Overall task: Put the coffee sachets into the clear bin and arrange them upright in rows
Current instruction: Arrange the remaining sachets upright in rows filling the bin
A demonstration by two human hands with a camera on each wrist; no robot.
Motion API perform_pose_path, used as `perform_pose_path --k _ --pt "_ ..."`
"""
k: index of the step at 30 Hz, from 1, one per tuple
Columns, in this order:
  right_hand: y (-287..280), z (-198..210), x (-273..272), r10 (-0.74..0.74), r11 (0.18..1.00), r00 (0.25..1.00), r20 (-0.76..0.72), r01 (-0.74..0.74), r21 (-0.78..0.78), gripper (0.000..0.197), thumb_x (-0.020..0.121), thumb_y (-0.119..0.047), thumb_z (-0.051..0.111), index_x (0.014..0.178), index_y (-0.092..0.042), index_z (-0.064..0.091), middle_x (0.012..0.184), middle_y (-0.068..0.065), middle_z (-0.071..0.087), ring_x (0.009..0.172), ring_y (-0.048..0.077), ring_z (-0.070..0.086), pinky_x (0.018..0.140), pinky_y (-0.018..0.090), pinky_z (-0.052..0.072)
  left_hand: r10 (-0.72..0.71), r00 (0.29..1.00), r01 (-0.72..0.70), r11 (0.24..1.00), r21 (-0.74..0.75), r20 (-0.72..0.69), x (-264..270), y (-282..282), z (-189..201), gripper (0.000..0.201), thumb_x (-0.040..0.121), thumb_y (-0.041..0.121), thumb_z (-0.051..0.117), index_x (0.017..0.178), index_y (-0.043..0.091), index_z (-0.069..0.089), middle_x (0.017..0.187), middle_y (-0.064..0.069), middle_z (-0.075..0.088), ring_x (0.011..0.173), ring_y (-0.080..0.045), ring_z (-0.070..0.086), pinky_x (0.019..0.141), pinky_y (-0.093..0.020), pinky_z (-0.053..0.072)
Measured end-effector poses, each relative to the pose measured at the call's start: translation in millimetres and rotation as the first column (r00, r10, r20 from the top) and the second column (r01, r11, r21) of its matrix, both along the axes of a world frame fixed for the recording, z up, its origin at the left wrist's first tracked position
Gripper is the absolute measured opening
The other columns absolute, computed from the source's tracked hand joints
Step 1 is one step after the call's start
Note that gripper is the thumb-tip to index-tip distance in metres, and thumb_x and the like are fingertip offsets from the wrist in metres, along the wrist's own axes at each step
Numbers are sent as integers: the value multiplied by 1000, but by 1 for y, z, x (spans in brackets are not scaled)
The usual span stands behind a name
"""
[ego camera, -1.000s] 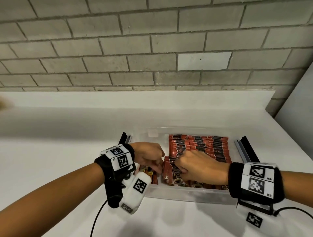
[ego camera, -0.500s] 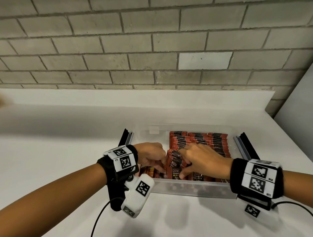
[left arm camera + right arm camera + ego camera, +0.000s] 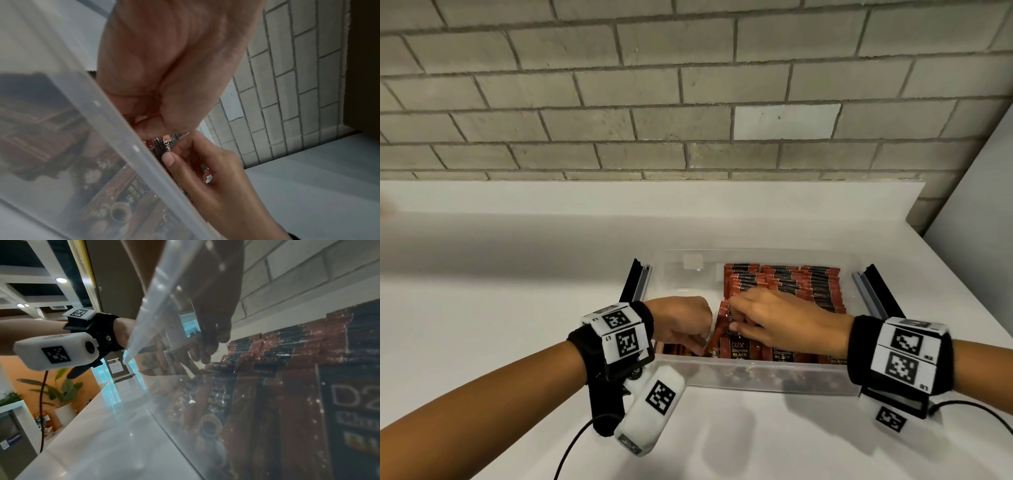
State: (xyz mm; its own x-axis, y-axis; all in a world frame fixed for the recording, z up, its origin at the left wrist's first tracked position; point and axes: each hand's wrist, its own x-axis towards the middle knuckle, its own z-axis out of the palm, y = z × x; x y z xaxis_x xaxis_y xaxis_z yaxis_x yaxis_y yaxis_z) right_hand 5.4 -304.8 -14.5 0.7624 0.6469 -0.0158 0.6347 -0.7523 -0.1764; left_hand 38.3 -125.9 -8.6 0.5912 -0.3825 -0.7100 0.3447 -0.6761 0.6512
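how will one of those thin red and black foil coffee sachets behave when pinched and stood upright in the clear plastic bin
Probably light and floppy: each thin red and black foil coffee sachet is flat. Its glossy foil may slip. Alone it would likely tip; the standing rows lean on each other and the clear plastic bin. The right hand pinches some, and the left hand reaches in beside.

One clear bin (image 3: pixel 756 380); two hands; sachets uncountable.

Inside the clear bin (image 3: pixel 756 380), packed coffee sachets (image 3: pixel 791 284) block everything from 12 to 3 o'clock. Its bare floor toward 10 o'clock is free for entry from above. Both hands, the left hand (image 3: pixel 681 322) and right hand (image 3: pixel 780 322), crowd the 6 o'clock wall. Black rails (image 3: pixel 635 287) flank the bin at 9 and 3. The bench (image 3: pixel 500 308) lies open toward 9 o'clock.
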Motion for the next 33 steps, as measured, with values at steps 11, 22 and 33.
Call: perform_pose_path --k 11,22,33 --pt "-31 6 2 -250 967 908 -336 217 -133 9 94 -23 56 97 -16 52 84 -8 52 75 11 52 68 28 49 -126 983 108 984 138 130 -9 -1 -10 19 83 7 47 99 4 55 119 -20 61 105 -29 63 96 -39 50" --pt "-52 15 12 -281 960 907 -315 258 -113 14 98 -17 47 103 -13 59 86 -7 60 71 6 56 62 15 45 -116 978 95 988 125 174 -10 -5 -8 26 95 5 40 111 0 59 105 -10 62 96 -20 59 89 -33 51" --pt "-28 23 44 -286 956 905 -315 249 -153 12 92 -11 59 97 -3 66 85 -4 63 65 -3 51 58 7 40 -156 969 137 984 113 189 -7 -15 4 14 95 2 43 102 5 54 121 -22 60 82 -17 61 78 -26 54"
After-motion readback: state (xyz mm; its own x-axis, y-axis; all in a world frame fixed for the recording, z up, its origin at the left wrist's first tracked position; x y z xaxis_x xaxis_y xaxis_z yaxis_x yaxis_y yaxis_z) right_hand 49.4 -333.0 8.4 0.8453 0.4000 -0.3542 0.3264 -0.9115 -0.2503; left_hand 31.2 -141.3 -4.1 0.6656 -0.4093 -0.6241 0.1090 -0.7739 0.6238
